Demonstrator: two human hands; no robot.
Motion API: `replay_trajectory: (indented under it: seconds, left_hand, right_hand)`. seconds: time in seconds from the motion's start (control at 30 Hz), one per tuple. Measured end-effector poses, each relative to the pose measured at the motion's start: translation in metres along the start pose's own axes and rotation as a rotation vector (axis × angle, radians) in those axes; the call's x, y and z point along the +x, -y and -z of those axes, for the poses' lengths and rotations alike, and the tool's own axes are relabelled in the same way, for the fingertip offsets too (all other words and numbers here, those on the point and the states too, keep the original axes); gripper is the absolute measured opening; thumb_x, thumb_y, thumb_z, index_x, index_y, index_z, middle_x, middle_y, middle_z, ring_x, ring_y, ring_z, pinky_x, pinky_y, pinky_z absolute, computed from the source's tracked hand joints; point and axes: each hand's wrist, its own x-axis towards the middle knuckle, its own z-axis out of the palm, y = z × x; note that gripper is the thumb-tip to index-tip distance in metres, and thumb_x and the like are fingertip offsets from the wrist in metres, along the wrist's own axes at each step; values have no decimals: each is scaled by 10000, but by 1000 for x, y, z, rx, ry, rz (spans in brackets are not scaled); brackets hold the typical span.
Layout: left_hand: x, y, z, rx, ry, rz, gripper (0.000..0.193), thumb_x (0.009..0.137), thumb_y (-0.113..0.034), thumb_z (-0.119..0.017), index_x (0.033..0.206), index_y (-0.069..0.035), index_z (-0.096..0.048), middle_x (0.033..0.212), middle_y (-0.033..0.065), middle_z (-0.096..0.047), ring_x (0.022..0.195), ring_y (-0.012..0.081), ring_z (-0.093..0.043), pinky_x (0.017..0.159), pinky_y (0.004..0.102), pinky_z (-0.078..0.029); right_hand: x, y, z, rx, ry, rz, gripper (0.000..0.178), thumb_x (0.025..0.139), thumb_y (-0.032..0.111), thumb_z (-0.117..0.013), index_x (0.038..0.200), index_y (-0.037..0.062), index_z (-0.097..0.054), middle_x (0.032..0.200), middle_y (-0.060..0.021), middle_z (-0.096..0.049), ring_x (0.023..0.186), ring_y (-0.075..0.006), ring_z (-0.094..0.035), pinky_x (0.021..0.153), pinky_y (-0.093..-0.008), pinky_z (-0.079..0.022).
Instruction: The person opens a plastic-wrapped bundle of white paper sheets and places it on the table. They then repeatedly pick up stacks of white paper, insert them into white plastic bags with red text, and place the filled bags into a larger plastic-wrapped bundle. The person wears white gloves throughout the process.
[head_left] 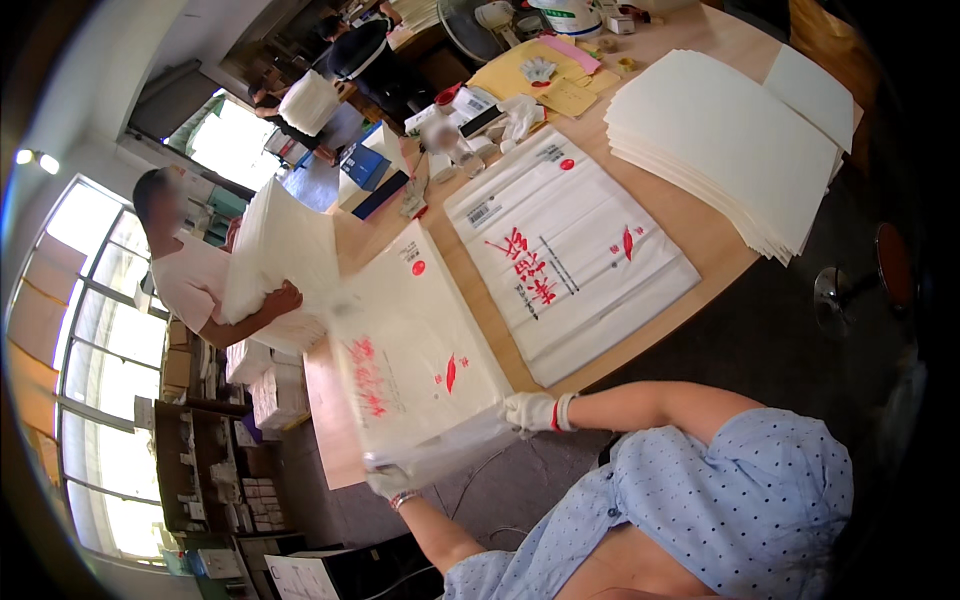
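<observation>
A white plastic bag (415, 345) with red printing lies at a slant over the table's left part, filled out like a thick block. My right hand (530, 412), in a white knitted glove with a red cuff, is closed on its near right corner. At the near left corner, my gloved left hand (385, 482) grips the bag's clear, loose edge; its fingertips are partly hidden. To the right, a second printed white bag (575, 255) lies flat on the table.
Across the table (725, 270), a co-worker (185, 265) holds a tall stack of white sheets (280, 250) beside my bag. Fanned white sheets (725, 140) overhang the right edge. A blue box (370, 170), tape rolls and a fan (475, 30) stand farther back. A stool (890, 265) is at right.
</observation>
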Motion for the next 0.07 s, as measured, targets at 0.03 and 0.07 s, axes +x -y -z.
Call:
replay_trajectory:
  seconds: [0.03, 0.07]
  left_hand:
    - [18, 16, 32, -47, 106, 139, 326, 910, -197, -452, 1114, 29, -568, 1114, 144, -590, 979, 266, -570, 895, 410, -473]
    - [30, 23, 22, -44, 128, 151, 326, 910, -197, -452, 1114, 29, -568, 1114, 144, -590, 979, 266, -570, 895, 410, -473]
  right_hand:
    - [7, -14, -7, 109, -8, -90, 301, 894, 204, -478, 1147, 61, -556, 808, -95, -657, 630, -173, -618, 538, -309, -509]
    - [13, -30, -6, 218, -35, -190, 369, 906, 228, -474, 1241, 77, -508, 827, -95, -660, 643, -184, -625, 560, -317, -519]
